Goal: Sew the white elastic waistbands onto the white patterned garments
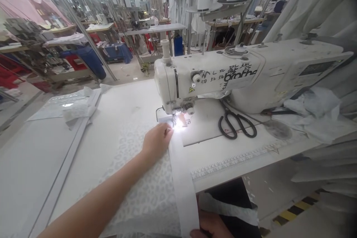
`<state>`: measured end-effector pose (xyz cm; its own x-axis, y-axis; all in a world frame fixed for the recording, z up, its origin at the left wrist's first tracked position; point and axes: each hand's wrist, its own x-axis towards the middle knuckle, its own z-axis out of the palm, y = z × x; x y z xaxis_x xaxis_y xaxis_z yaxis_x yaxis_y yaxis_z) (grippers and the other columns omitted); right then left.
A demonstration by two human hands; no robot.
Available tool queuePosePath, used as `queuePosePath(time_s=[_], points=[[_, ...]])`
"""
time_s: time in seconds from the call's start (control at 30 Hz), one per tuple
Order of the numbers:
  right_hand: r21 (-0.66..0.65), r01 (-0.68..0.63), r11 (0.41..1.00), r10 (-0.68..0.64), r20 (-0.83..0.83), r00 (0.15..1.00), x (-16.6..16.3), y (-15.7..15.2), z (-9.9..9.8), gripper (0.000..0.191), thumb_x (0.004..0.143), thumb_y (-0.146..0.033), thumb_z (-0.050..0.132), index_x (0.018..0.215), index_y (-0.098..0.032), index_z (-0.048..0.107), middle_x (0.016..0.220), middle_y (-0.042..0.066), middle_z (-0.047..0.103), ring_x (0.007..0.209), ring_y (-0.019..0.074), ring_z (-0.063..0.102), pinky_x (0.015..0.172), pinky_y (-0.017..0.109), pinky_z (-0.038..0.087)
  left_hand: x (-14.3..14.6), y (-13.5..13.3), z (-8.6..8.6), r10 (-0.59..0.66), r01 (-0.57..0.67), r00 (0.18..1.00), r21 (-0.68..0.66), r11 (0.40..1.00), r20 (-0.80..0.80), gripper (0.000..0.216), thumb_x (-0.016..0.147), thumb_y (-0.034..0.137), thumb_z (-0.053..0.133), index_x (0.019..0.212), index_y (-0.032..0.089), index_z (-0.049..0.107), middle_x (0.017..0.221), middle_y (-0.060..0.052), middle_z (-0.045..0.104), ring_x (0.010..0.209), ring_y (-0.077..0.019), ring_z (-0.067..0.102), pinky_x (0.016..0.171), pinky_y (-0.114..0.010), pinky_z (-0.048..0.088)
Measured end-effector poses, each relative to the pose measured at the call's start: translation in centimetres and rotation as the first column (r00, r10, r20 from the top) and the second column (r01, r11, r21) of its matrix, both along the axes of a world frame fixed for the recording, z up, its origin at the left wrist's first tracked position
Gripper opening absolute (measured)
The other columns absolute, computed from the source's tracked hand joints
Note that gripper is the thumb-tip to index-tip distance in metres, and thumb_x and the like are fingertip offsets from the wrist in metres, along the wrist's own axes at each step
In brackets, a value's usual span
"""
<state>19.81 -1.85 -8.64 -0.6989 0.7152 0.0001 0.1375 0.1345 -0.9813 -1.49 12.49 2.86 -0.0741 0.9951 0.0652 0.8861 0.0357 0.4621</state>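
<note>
My left hand (157, 140) reaches across the patterned white fabric (142, 189) to the needle area of the white sewing machine (223, 76). Its fingers are curled and pinch the fabric edge just left of the lit presser foot (176, 121). A plain white fabric strip (182, 182) runs from the presser foot down to the table's front edge. At the bottom of the view my right hand (210, 227) grips the lower end of that strip; only part of the hand shows.
Black scissors (237, 122) lie on the table right of the needle. A printed ruler (231, 161) runs along the table's front edge. White cloth is piled at the right (315, 111) and folded pieces lie far left (75, 109). Other workstations stand behind.
</note>
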Motion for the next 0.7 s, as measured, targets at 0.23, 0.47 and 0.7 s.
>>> queuePosePath(time_s=[0.23,0.47,0.7], points=[[0.015,0.002,1.000,-0.002,0.000,1.000,-0.3,0.2,-1.6,0.028,0.086,-0.035,0.044,0.079,-0.016,0.063,0.077,0.004,0.062,0.069,0.0152,0.055,0.066,0.023,0.043,0.0,0.0,-0.5,0.002,-0.001,1.000,0.038,0.999,-0.031,0.015,0.084,0.029,0.044,0.090,0.021,0.054,0.083,0.000,0.059,0.062,-0.0123,0.050,0.053,-0.025,0.037],[0.045,-0.003,0.999,0.003,-0.016,1.000,-0.4,0.6,-1.2,0.027,0.085,-0.032,0.044,0.068,-0.015,0.058,0.068,0.002,0.057,0.064,0.0131,0.052,0.061,0.021,0.040,0.2,0.0,-0.4,-0.252,0.395,0.858,0.263,0.880,-0.447,0.016,0.083,0.009,0.046,0.075,0.017,0.057,0.104,-0.007,0.056,0.102,-0.0230,0.046,0.087,-0.040,0.042],[0.042,-0.044,0.998,0.043,0.029,0.999,-0.3,0.8,-0.6,0.032,0.086,-0.036,0.042,0.069,-0.015,0.060,0.071,0.004,0.060,0.067,0.0143,0.054,0.064,0.022,0.042,0.5,-2.4,-0.3,-0.363,0.414,0.855,0.065,0.908,-0.370,0.030,0.090,0.026,0.040,0.114,0.012,0.053,0.119,-0.010,0.055,0.115,-0.0241,0.044,0.097,-0.041,0.042]])
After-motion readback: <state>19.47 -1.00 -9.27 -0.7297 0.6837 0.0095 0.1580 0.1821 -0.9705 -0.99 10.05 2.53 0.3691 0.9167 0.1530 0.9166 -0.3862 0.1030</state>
